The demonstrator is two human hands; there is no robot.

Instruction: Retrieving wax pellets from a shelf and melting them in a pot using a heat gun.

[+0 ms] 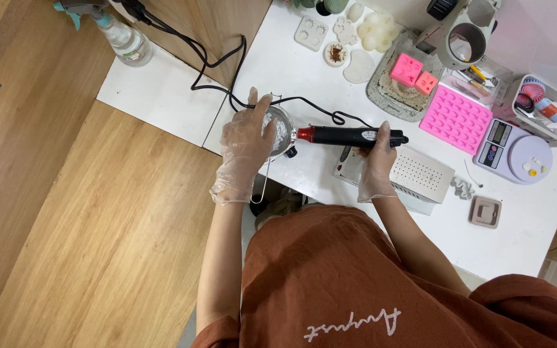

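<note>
beside the white table [304, 71] edge: small metal pot [280, 131], rigid, light, probably hot, best held by its wire handle, cupped by gloved left hand [246, 151]; right of pot, black heat gun [349, 136], stiff, gripped mid-body by gloved right hand [376, 164].

One head-worn camera looks almost straight down from above the person's chest, fairly near. It faces the white table [330, 71], which runs slantwise across the upper right, with wooden floor [85, 245] filling the left. No second view exists.
</note>
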